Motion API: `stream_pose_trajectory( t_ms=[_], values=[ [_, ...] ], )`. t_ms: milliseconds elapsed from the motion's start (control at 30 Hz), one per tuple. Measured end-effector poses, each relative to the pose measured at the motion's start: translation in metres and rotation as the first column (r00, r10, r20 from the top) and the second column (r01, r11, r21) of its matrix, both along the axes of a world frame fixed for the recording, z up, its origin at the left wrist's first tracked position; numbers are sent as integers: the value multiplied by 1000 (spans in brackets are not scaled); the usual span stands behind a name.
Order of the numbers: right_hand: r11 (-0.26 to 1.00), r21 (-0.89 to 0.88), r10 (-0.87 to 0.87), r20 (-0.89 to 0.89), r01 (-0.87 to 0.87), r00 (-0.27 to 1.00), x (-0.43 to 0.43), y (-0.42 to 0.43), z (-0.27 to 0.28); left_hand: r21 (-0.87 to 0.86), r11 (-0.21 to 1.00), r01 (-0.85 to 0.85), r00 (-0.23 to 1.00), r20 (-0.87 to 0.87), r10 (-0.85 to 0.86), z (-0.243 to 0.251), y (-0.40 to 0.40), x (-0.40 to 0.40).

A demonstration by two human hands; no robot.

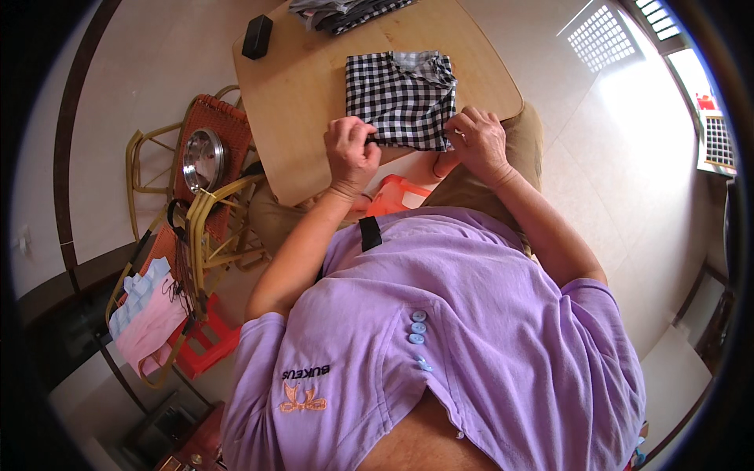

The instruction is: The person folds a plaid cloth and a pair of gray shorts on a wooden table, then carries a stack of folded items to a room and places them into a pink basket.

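Note:
A black-and-white checked garment [400, 106], folded into a rough rectangle, lies at the near side of the wooden table [294, 118]. Its grey inner side shows at the neckline on the far edge. My left hand [352, 152] has its fingers curled on the near left corner of the cloth. At the near right corner, my right hand [482, 144] pinches the edge between thumb and fingers. The fingertips of both hands are partly hidden by the curl of the hands.
A stack of folded clothes [347, 13] and a black box-shaped object [257, 36] occupy the far part of the table. To the left, a cane chair [206, 118] holds a metal bowl [203, 159]. Pink and blue cloths [147, 324] hang near a red plastic stool [206, 347].

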State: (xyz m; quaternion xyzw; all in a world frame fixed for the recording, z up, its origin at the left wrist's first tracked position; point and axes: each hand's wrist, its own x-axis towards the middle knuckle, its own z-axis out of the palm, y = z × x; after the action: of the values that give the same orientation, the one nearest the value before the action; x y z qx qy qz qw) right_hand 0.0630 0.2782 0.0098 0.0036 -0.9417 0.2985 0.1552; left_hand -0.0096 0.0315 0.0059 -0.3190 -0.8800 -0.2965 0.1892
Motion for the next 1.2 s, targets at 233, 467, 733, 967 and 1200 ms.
stream_pose_trajectory(
  t_ms=[233, 467, 733, 967, 1200],
  values=[
    [898, -191, -216, 594, 396, 775, -5, -4, 9, -100, 981, 164, 984, 86, -155, 1, 36, 6],
    [722, -532, -157, 497, 443, 853, -9, -9, -16, -112, 977, 179, 980, 104, -168, -4, 41, 5],
    [679, -562, -93, 572, 472, 815, -19, -9, -23, -92, 982, 165, 983, 95, -156, -5, 46, 6],
    [869, -367, -31, 629, 331, 777, -28, -11, -5, -56, 987, 152, 984, 103, -145, -4, 46, 7],
    [463, -856, 216, 359, 228, 908, -47, -18, 33, 160, 987, 5, 998, -68, 6, 9, 52, -12]
  ],
)
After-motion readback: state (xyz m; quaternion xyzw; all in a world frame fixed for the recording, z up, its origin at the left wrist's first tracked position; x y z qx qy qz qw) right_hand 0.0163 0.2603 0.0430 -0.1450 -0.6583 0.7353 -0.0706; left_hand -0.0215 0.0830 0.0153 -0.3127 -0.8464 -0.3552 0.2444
